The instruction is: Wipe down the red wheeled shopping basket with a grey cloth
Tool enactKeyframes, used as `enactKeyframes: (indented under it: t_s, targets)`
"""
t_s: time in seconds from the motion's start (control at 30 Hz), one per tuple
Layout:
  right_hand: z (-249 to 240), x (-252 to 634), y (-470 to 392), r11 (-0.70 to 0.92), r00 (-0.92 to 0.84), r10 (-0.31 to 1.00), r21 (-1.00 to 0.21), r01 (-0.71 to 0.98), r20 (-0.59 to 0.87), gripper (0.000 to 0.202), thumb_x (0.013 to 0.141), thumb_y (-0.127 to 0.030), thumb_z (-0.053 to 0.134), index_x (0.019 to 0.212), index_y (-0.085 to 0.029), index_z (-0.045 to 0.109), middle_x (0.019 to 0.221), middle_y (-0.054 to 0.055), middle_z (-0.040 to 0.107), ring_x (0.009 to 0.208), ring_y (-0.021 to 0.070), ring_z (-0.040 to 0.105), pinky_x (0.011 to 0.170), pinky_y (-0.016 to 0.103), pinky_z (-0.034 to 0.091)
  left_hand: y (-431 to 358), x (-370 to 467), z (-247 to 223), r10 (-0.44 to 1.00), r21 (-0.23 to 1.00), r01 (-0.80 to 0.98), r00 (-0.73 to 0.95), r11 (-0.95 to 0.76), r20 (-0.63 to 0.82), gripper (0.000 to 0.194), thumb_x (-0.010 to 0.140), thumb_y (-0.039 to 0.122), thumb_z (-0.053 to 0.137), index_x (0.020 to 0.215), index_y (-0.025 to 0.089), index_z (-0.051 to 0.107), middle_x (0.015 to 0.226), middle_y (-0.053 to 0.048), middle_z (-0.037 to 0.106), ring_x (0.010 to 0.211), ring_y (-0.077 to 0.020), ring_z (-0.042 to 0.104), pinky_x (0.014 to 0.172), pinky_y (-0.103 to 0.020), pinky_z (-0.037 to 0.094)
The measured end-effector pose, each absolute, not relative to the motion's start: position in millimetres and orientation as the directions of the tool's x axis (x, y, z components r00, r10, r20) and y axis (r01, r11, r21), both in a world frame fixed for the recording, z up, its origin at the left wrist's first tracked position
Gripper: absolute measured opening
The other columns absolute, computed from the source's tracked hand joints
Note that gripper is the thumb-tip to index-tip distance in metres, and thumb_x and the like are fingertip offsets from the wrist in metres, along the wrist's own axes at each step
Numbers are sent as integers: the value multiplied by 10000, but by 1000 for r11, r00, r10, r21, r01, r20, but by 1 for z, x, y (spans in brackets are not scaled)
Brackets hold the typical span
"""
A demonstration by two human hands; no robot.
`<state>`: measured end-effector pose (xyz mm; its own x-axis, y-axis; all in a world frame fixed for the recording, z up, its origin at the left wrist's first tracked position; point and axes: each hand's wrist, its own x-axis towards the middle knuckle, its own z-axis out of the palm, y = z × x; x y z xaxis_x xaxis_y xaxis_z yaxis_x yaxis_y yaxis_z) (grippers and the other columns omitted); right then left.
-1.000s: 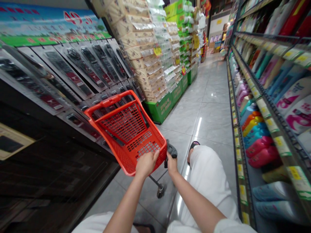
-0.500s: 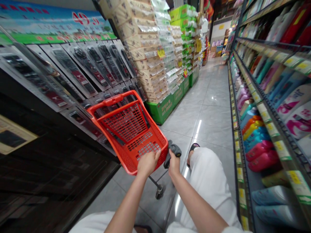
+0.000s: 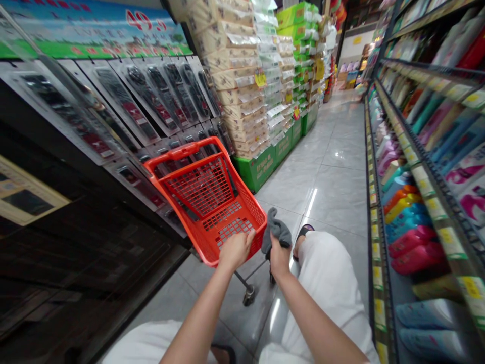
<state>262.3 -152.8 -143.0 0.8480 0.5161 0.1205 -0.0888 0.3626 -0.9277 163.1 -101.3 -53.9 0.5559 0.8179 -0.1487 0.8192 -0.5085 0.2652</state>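
A red shopping cart (image 3: 200, 189) with a grid-walled plastic basket stands tilted in view in front of me. My left hand (image 3: 235, 251) is closed on the near rim of its basket, the thumb lying along the edge and the other fingers mostly hidden. Just right of the basket, my right hand (image 3: 279, 259) grips a bunched grey cloth (image 3: 279, 228), which sticks out above and to the left of the fist. Below the basket, a caster wheel (image 3: 249, 295) touches the floor. Nothing lies inside the basket.
Packaged tools hang on a display rack (image 3: 125, 96) at the left. Stacked tissue packs (image 3: 242, 96) rise beyond the cart on green boxes (image 3: 259, 168). Shelves with bottles (image 3: 411, 217) line the right side. Grey floor tiles (image 3: 337, 151) run down the aisle between.
The right hand has moved slightly right and down, away from the basket edge, and more of the grey cloth now shows. The left hand stays on the rim. The whole view has shifted a little.
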Motion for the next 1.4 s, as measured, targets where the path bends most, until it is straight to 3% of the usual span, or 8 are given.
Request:
enactKeyframes:
  t_s: [0.1, 0.23, 0.43, 0.63, 0.9, 1.1, 1.23, 1.4]
  targets:
    - [-142, 279, -160, 364, 537, 642, -834, 414, 547, 499, 815, -161, 500, 1302, -213, 597, 1482, 89, 480, 1435, 245, 351, 1177, 474, 297, -92, 143, -50, 786, 488, 690, 618, -535, -11, 641, 999, 469, 165, 953, 177, 733, 997, -113, 755, 988, -231, 703, 868, -317, 516]
    - [-148, 298, -162, 280, 333, 706, -678, 679, 625, 648, 771, -54, 451, 1393, -226, 505, 1547, 76, 390, 1501, 258, 182, 1183, 557, 234, -70, 98, -46, 866, 381, 779, 428, -498, 257, 440, 959, 388, 365, 1083, 165, 725, 1252, -130, 673, 1348, -307, 469, 1137, -494, 323]
    - [-146, 236, -168, 325, 151, 700, -500, 803, 698, 651, 811, -89, 475, 1443, -240, 443, 1500, 77, 463, 1497, 266, 191, 1192, 614, 90, -48, 73, -73, 904, 387, 858, 180, -337, 387, 476, 892, 201, 467, 1346, 85, 553, 1580, -201, 276, 1499, -363, 41, 1193, -555, 184]
    - [-135, 211, -171, 555, -161, 677, -353, 753, 719, 589, 850, -88, 440, 1406, -274, 498, 1360, 21, 614, 1373, 181, 422, 1210, 438, 188, -47, 76, -94, 927, 562, 786, 35, -256, 372, 784, 774, -4, 432, 1522, 9, 198, 1607, -267, -43, 1492, -351, 19, 1194, -529, 185]
    - [-131, 261, -175, 204, 235, 753, -558, 805, 614, 603, 709, -75, 508, 1289, -225, 586, 1454, 64, 500, 1501, 311, 126, 1176, 637, 98, -46, 84, -100, 951, 696, 688, -31, -203, 308, 808, 738, -43, 397, 1510, -56, 160, 1603, -267, 128, 1502, -275, 91, 1231, -394, 147]
    - [-152, 177, -178, 377, 15, 755, -452, 809, 656, 666, 810, -97, 503, 1443, -292, 431, 1488, 60, 480, 1484, 281, 209, 1165, 653, 8, -42, 84, -100, 955, 750, 629, -43, -202, 294, 836, 731, -47, 401, 1528, -5, 154, 1611, -238, 136, 1502, -274, 91, 1229, -424, 145]
    - [-182, 206, -179, 526, -173, 667, -294, 798, 725, 586, 890, -78, 447, 1394, -372, 489, 1431, 15, 550, 1450, 209, 315, 1195, 574, 116, -43, 76, -98, 960, 775, 599, -37, -202, 279, 842, 736, -41, 407, 1538, 30, 159, 1622, -204, 130, 1502, -247, 98, 1231, -393, 134]
    - [-184, 235, -170, 312, 332, 610, -604, 733, 719, 687, 836, -61, 434, 1483, -284, 380, 1628, 75, 187, 1513, 292, 99, 1157, 607, 238, -42, 78, -99, 959, 788, 581, -45, -202, 279, 874, 728, -41, 425, 1551, 85, 160, 1623, -171, 166, 1498, -242, 112, 1226, -402, 155]
